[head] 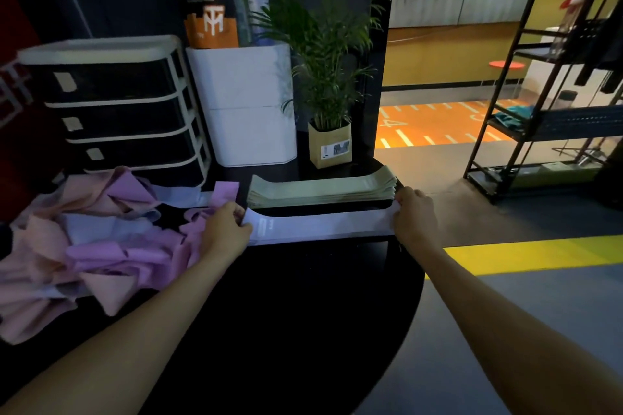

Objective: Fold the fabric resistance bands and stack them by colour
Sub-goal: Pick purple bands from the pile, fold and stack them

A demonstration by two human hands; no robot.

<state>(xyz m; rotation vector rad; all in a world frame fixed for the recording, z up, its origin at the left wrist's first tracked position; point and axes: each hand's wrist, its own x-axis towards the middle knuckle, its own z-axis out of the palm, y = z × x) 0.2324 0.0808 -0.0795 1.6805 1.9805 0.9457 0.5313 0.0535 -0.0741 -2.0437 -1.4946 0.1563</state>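
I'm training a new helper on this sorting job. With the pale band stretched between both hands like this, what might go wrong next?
The right hand holds the lilac band at the table's edge, so a slip could drop that end to the floor. The green stack lies just behind and also reaches that edge; a nudge might skew it. The left hand sits against the unsorted pile, which could snag.

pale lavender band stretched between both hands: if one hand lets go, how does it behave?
Probably floppy: the lavender band lies flat only because the left hand and right hand pinch its ends. Likely light, thin fabric. The released end would probably drop limp on the black table.
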